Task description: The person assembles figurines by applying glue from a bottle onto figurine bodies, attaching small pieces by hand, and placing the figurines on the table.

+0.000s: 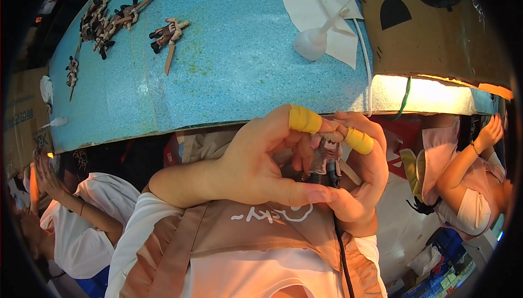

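Note:
Just in front of my chest, below the table edge, both my hands close around a small figurine (328, 154) with a brownish-pink outfit and dark boots. My left hand (253, 159) grips it from the left, thumb at its feet and fingertips at its head. From the other side my right hand (368, 170) holds it too, its thumb meeting the left one. Yellow tape wraps an index finger on each hand. A pale tan strip sticks out beside the figurine's legs, close to my right palm.
On the blue table (229, 64) lies a similar figurine (169, 34) and, farther left, a pile of figurines (103, 23). A white plastic bulb (310, 43) rests on white sheet. At right are a cardboard box (430, 37) and a white cord (366, 53). Other people sit on both sides.

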Motion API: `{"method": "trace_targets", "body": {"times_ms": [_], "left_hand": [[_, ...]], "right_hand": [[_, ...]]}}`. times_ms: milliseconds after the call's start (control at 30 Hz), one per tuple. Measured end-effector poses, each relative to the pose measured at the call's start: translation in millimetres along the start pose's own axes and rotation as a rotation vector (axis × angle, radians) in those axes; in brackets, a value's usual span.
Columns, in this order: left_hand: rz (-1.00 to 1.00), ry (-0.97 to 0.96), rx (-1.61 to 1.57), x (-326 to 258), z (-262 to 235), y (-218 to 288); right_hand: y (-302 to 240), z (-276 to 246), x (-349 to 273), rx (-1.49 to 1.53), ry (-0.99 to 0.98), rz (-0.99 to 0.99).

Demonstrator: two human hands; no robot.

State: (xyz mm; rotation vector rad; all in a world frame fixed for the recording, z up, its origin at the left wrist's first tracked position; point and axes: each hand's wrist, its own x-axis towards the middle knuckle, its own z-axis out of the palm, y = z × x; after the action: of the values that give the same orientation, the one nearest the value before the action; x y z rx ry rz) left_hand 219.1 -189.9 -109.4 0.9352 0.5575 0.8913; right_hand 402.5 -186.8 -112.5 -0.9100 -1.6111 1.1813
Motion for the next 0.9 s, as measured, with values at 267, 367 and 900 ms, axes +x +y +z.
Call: {"method": "trace_targets", "body": {"times_ms": [267, 367, 900], "left_hand": [[0.013, -0.006, 0.021, 1, 0, -2], [-0.011, -0.005, -0.011, 2, 0, -1], [-0.038, 0.074, -0.051, 9, 2, 3]], "right_hand": [[0, -3, 1, -0.001, -0.01, 0.005], [2, -3, 0, -0.003, -0.023, 0.022], [5, 2, -2, 0.402, -0.003, 0.185]]}}
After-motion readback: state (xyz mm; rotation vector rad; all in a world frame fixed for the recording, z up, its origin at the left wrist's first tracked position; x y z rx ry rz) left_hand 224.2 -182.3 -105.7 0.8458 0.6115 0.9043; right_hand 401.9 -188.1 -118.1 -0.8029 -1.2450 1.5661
